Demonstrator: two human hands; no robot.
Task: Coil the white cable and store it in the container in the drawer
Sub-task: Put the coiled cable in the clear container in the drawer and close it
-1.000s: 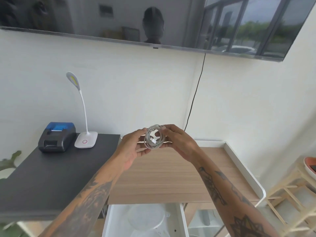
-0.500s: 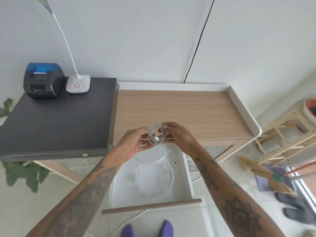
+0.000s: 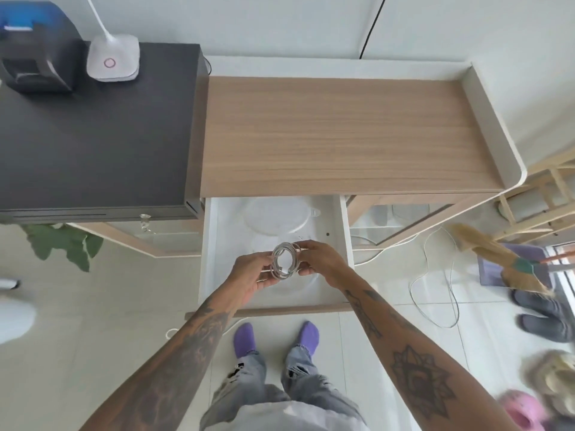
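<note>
The white cable [image 3: 273,265] is wound into a small round coil. My left hand [image 3: 249,275] pinches its left side and my right hand [image 3: 320,262] pinches its right side. Both hands hold the coil over the open white drawer [image 3: 211,244] under the wooden desk. Below the hands, a clear round container [image 3: 306,286] sits in the drawer, partly hidden by them. Its clear round lid [image 3: 277,214] lies farther back in the drawer.
The wooden desk top [image 3: 342,132] is above the drawer, with a raised white rim. To the left stands a dark cabinet [image 3: 93,135] carrying a receipt printer [image 3: 34,57] and a lamp base [image 3: 112,59]. Loose cables [image 3: 435,275], slippers and a broom lie on the floor at right.
The view has tilted down from the wall to the drawer. Both hands have carried the coiled cable from above the desk top down over the open drawer.
</note>
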